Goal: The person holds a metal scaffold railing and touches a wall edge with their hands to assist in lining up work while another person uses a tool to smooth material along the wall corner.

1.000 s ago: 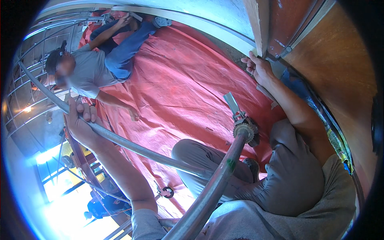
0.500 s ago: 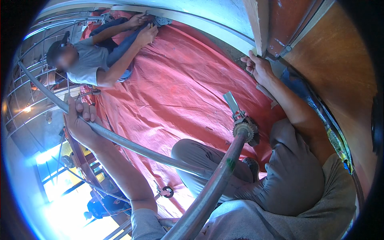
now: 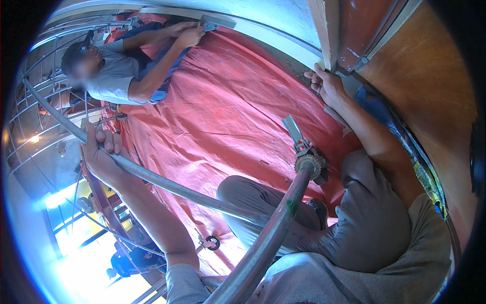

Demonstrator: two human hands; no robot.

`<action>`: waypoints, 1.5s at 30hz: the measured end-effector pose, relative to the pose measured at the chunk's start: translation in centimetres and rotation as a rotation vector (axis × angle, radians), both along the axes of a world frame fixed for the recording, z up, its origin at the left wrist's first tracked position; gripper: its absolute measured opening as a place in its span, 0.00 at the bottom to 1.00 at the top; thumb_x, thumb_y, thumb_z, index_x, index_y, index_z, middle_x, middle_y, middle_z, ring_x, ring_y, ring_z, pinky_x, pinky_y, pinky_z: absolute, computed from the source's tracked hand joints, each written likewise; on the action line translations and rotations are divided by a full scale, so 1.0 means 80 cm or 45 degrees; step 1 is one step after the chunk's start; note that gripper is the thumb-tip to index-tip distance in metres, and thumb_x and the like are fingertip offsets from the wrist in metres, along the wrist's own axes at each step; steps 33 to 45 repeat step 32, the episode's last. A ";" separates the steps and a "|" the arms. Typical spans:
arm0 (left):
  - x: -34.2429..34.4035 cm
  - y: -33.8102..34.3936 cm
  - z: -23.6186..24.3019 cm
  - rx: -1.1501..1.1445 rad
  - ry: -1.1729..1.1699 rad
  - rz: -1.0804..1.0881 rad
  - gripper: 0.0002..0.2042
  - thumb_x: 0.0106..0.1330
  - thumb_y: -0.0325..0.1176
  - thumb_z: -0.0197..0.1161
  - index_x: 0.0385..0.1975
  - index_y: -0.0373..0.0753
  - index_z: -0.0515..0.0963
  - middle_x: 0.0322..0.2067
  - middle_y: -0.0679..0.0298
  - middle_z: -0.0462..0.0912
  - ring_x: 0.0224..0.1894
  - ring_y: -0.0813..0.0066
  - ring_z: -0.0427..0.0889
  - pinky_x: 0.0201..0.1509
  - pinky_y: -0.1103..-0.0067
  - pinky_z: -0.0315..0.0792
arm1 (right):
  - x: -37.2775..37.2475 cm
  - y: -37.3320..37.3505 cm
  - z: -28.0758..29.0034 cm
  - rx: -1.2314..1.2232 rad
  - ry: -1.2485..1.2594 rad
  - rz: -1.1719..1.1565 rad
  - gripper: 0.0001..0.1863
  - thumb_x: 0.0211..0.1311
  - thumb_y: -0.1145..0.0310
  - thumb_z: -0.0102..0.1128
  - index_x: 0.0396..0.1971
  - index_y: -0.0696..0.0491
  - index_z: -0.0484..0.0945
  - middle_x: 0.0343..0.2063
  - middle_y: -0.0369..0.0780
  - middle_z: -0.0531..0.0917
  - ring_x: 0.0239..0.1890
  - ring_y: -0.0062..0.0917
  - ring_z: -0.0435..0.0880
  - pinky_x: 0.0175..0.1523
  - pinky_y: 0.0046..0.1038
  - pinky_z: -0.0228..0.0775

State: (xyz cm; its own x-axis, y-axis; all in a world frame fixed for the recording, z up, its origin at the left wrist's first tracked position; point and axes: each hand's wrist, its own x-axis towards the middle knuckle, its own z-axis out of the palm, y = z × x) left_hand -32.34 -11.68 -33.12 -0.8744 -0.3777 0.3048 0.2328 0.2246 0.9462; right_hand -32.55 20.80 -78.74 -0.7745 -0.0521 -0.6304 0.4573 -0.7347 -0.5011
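My left hand (image 3: 104, 159) is closed around a curved grey metal tube (image 3: 172, 186), which runs from the far left down to my knees. Resting on my bent knee, my right arm reaches forward. My right hand (image 3: 328, 87) hangs beside the foot of a wooden post (image 3: 325, 35), its fingers loosely bent and apart with nothing visible in them. In front of my body a thicker metal tube (image 3: 268, 238) slants upward. A notched round collar (image 3: 310, 164) with a flat metal piece (image 3: 292, 129) sits at its far end.
Creased red sheeting (image 3: 217, 111) covers the floor. A co-worker (image 3: 116, 66) sits at the far left, both hands together near a flat grey strip (image 3: 218, 21). A small black wheel (image 3: 212, 243) lies on the sheet. Metal bars stand left; a wooden panel (image 3: 425, 76) rises right.
The co-worker has leaned forward, and their hands have come closer together; the flat grey strip now shows by them. My own hands and the tubes look the same.
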 end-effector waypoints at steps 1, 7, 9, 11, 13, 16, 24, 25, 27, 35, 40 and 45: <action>0.000 0.003 0.000 -0.004 0.005 0.016 0.11 0.77 0.31 0.56 0.30 0.41 0.66 0.23 0.70 0.65 0.16 0.87 0.64 0.15 0.86 0.60 | 0.000 0.000 0.000 0.001 0.001 -0.001 0.14 0.69 0.54 0.64 0.33 0.49 0.79 0.32 0.36 0.85 0.30 0.14 0.77 0.37 0.21 0.70; 0.001 -0.010 0.002 0.016 -0.029 -0.095 0.08 0.78 0.31 0.54 0.41 0.32 0.72 0.26 0.68 0.66 0.19 0.85 0.61 0.18 0.85 0.59 | 0.002 0.001 0.004 0.007 0.015 0.003 0.13 0.70 0.55 0.64 0.32 0.49 0.78 0.30 0.35 0.85 0.34 0.15 0.79 0.40 0.22 0.70; 0.001 -0.014 0.002 0.015 -0.021 -0.094 0.08 0.78 0.31 0.54 0.42 0.32 0.72 0.26 0.69 0.66 0.19 0.85 0.61 0.19 0.85 0.59 | 0.001 0.001 0.004 -0.004 0.015 0.003 0.13 0.70 0.55 0.64 0.32 0.48 0.78 0.30 0.35 0.84 0.35 0.16 0.80 0.40 0.22 0.69; 0.001 -0.014 0.002 0.003 -0.013 -0.075 0.08 0.78 0.31 0.54 0.41 0.32 0.72 0.26 0.69 0.66 0.19 0.85 0.61 0.19 0.85 0.59 | 0.001 0.000 0.005 0.005 0.010 0.003 0.13 0.70 0.55 0.64 0.32 0.48 0.78 0.31 0.35 0.85 0.36 0.16 0.80 0.40 0.22 0.69; 0.001 -0.010 0.001 -0.017 -0.005 -0.039 0.08 0.78 0.31 0.53 0.40 0.32 0.71 0.26 0.69 0.66 0.19 0.85 0.61 0.19 0.85 0.59 | 0.001 0.000 0.005 0.013 0.006 0.005 0.14 0.69 0.54 0.64 0.32 0.49 0.78 0.31 0.36 0.84 0.36 0.16 0.80 0.40 0.22 0.69; 0.000 -0.016 0.001 0.014 0.001 -0.081 0.08 0.78 0.31 0.53 0.37 0.34 0.70 0.25 0.69 0.65 0.19 0.85 0.61 0.19 0.84 0.58 | 0.001 0.000 0.003 0.013 0.003 0.009 0.14 0.69 0.54 0.64 0.31 0.48 0.78 0.30 0.35 0.84 0.36 0.16 0.80 0.39 0.22 0.69; 0.000 -0.007 0.001 -0.022 0.001 -0.012 0.10 0.78 0.31 0.52 0.32 0.36 0.68 0.25 0.69 0.65 0.19 0.85 0.59 0.19 0.84 0.57 | 0.001 0.000 0.003 0.019 0.000 0.008 0.14 0.69 0.54 0.64 0.30 0.48 0.78 0.28 0.34 0.83 0.37 0.16 0.81 0.39 0.22 0.69; -0.001 -0.006 0.000 -0.027 0.002 0.000 0.10 0.79 0.31 0.52 0.32 0.36 0.68 0.24 0.69 0.65 0.19 0.85 0.59 0.19 0.84 0.57 | 0.001 0.000 0.001 0.015 0.001 0.002 0.14 0.69 0.54 0.64 0.30 0.48 0.78 0.28 0.34 0.83 0.37 0.17 0.81 0.39 0.22 0.69; -0.001 -0.008 0.000 0.001 0.003 -0.029 0.09 0.78 0.30 0.54 0.32 0.39 0.68 0.23 0.69 0.67 0.17 0.86 0.63 0.17 0.85 0.60 | 0.001 0.000 0.000 0.006 0.005 -0.008 0.14 0.69 0.54 0.64 0.30 0.48 0.78 0.27 0.34 0.83 0.38 0.17 0.81 0.39 0.22 0.69; 0.000 -0.010 -0.001 0.017 0.018 -0.041 0.08 0.77 0.29 0.54 0.32 0.40 0.69 0.23 0.69 0.68 0.16 0.86 0.65 0.17 0.86 0.61 | 0.002 -0.002 0.001 0.003 0.008 -0.025 0.13 0.69 0.55 0.65 0.31 0.48 0.78 0.27 0.34 0.83 0.39 0.18 0.82 0.40 0.24 0.70; 0.000 -0.010 -0.001 0.017 0.018 -0.041 0.08 0.77 0.29 0.54 0.32 0.40 0.69 0.23 0.69 0.68 0.16 0.86 0.65 0.17 0.86 0.61 | 0.002 -0.002 0.001 0.003 0.008 -0.025 0.13 0.69 0.55 0.65 0.31 0.48 0.78 0.27 0.34 0.83 0.39 0.18 0.82 0.40 0.24 0.70; 0.000 -0.010 -0.001 0.017 0.018 -0.041 0.08 0.77 0.29 0.54 0.32 0.40 0.69 0.23 0.69 0.68 0.16 0.86 0.65 0.17 0.86 0.61 | 0.002 -0.002 0.001 0.003 0.008 -0.025 0.13 0.69 0.55 0.65 0.31 0.48 0.78 0.27 0.34 0.83 0.39 0.18 0.82 0.40 0.24 0.70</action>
